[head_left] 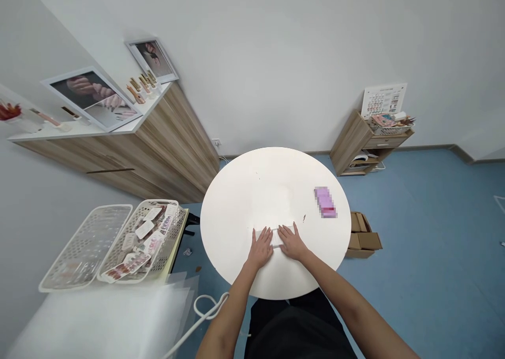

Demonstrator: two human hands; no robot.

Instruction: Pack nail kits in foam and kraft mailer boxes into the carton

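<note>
A round white table (pixel 272 191) stands in front of me. Both my hands lie flat on it near the front edge, pressing a small white flat packet (pixel 276 235) between them. My left hand (pixel 261 247) covers the packet's left end with fingers stretched out. My right hand (pixel 292 242) covers its right end, fingers spread. A small pink blurred item (pixel 325 202) lies on the table to the right, clear of both hands.
At my left, two white mesh baskets (pixel 84 243), one (pixel 152 233) filled with packets of press-on nails. A wooden cabinet (pixel 158 143) with framed pictures lines the left wall. A small wooden shelf (pixel 363 138) and cardboard boxes (pixel 363 235) stand on the blue floor.
</note>
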